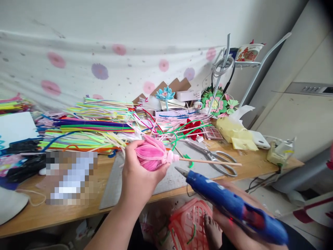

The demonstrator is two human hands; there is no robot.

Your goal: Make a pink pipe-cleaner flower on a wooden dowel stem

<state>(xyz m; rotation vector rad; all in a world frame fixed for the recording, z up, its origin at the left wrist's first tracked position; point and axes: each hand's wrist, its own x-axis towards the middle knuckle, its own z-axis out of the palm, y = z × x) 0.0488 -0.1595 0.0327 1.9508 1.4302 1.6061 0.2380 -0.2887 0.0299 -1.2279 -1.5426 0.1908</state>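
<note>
My left hand [142,175] is wrapped round a pink pipe-cleaner flower [151,152], held sideways above the table. From its pale pink base a thin wooden stick [212,161] points to the right. My right hand [234,217] grips a blue hot glue gun [231,205], and some of its fingers are hidden behind the gun's body. The metal nozzle [181,171] is just below and right of the flower's base, with a small gap between them. Under the stick, large silver scissors [212,156] lie on a grey mat [161,184].
Bundles of coloured pipe cleaners [91,126] cover the table's left and back. A blue flower [165,95], a red flower [191,128] and a yellow plastic bag [230,128] stand behind the mat. Below the table edge is a red plastic basket [191,222].
</note>
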